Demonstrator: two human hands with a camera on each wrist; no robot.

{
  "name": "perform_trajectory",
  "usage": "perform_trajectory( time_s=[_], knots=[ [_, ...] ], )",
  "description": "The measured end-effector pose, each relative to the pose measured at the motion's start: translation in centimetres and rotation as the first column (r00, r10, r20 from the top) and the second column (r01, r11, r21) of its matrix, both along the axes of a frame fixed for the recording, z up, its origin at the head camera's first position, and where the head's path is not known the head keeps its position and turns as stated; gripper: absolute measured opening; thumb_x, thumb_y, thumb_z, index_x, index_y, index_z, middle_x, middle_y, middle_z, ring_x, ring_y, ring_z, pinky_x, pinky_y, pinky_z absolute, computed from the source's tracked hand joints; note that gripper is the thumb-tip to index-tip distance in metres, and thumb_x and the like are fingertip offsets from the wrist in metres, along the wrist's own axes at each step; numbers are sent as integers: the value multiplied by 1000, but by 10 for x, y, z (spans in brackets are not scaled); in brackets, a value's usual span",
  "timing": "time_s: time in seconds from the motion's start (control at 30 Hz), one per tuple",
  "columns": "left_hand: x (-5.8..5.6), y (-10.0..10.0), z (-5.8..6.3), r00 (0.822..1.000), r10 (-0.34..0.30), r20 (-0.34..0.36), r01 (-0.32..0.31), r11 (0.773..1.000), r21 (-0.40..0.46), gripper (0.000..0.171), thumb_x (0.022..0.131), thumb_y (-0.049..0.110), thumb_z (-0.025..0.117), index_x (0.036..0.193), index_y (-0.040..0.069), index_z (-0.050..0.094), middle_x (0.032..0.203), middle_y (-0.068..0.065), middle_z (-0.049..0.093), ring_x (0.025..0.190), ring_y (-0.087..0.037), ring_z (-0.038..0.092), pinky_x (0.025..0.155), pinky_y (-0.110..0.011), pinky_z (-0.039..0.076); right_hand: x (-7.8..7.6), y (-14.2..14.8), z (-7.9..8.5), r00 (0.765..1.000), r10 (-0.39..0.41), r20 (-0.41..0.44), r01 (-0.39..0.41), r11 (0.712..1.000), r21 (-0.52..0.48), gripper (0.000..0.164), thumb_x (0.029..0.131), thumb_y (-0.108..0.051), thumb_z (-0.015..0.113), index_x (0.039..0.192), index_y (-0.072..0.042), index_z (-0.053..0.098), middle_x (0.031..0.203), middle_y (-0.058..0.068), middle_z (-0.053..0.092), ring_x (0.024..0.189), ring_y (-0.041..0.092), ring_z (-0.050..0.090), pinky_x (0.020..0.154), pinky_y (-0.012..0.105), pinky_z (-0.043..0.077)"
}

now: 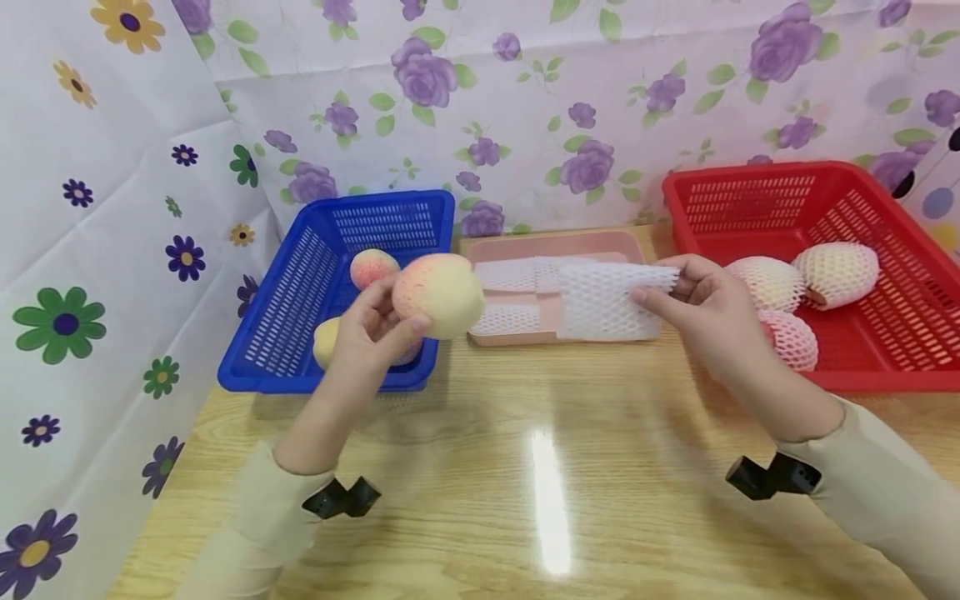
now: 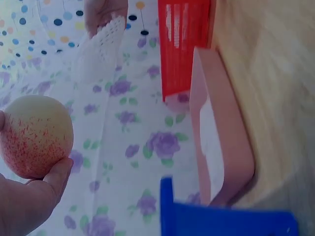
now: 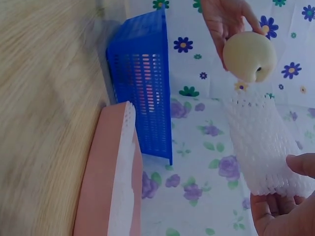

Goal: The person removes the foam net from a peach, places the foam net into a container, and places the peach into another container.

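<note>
1. From my remote seat I saw the left hand (image 1: 367, 337) holding a peach (image 1: 442, 296), thumb and fingers curled round its sides.
2. That peach was up in the air, by the right edge of the blue basket (image 1: 390, 221) as the head view had it. It was pale yellow, with a red-speckled blush that I read best from the left wrist.
3. The right hand (image 1: 716, 312) pinched a white foam net (image 1: 603, 300) by one end, thumb against fingers. The net's other end pointed toward the peach, near it but apart.
4. Inside the blue basket lay a blushed peach (image 1: 375, 268) at the back and a yellow fruit (image 1: 325, 342) nearer me (the left hand hid part of the contents, so I could not count them).
5. The pink tray (image 1: 555, 245) stood between the baskets, with spare nets (image 1: 506, 275) lying flat in it; the raised net covered part of my view of it.
6. In the red basket (image 1: 750, 204) I made out two white-netted fruits and one pink-netted fruit (image 1: 791, 340).
7. Baskets and tray stood on the wooden table (image 1: 450, 475), before a flowered cloth (image 1: 525, 108).
</note>
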State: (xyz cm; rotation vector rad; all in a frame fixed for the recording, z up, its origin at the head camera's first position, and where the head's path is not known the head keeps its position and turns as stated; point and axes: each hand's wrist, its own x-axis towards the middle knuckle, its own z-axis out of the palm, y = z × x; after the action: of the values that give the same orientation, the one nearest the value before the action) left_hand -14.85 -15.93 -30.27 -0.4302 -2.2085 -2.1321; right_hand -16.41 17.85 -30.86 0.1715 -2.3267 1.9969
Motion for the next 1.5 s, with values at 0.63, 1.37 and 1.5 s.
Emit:
perform_trajectory(
  time_s=[0.63,1.37,1.5],
  knots=[
    [-45,-85,13,958,283,-54,-284,898,-335,56,93,26,61,140,4,39,129,-3,48,113,-8,49,92,-7,44,-67,-2,-29,975,-144,172,93,957,274,46,90,-39,63,117,-4,53,95,0,51,92,15,43,71,12,44],
    [-94,-139,-21,906,421,38,-288,681,-673,76,93,47,51,141,-9,30,132,-28,44,112,-34,43,100,-46,41,-105,-35,-73,925,-276,259,217,947,236,45,91,-11,60,132,4,48,130,21,53,116,29,51,99,36,44],
    [-97,-141,-24,904,422,64,-244,633,-735,76,94,47,50,138,-12,31,129,-31,44,109,-36,44,96,-49,42,-104,-35,-75,911,-280,304,202,943,264,44,92,-13,60,131,1,48,130,20,53,117,28,50,99,37,45]
  ],
)
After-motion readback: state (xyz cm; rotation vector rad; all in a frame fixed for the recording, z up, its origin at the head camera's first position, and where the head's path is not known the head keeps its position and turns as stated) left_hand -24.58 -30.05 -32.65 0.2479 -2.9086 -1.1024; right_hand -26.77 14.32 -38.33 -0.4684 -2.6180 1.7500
